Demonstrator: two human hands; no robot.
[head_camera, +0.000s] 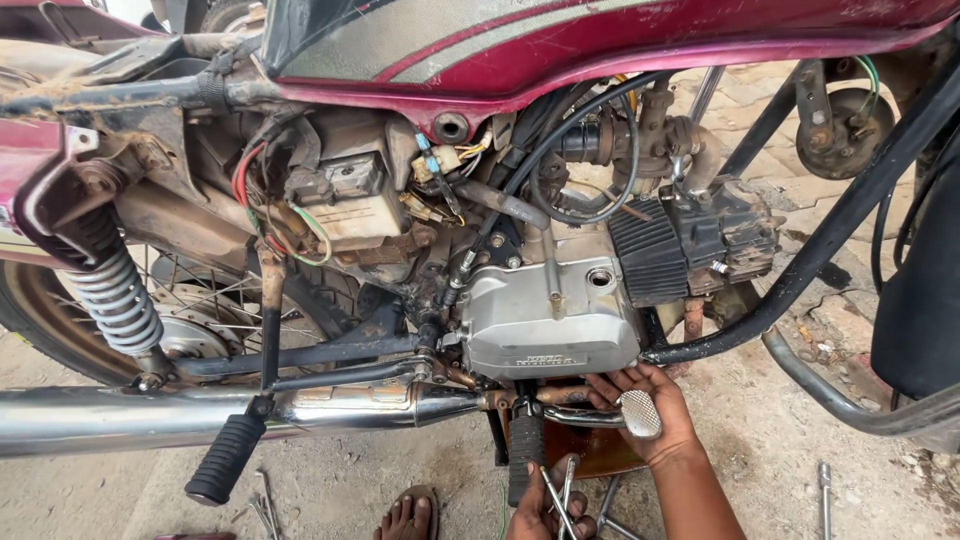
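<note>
The engine cover (550, 315) sits low on the red motorcycle (600, 40), above the exhaust pipe (200, 415). The right hand (640, 405) reaches under it, fingers spread flat, gripping nothing. The left hand (545, 510) is closed around thin metal tools (560, 490). The cover looks still mounted, and side wiring (290, 215) is exposed.

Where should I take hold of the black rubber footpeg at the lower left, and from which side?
Grip the ribbed rubber sleeve of the footpeg around its middle, coming from below and the near side. It slants down toward the camera from its bracket, so its free end is open, while the chrome exhaust pipe crowds it behind. Both the left hand and right hand are occupied under the engine.
</note>
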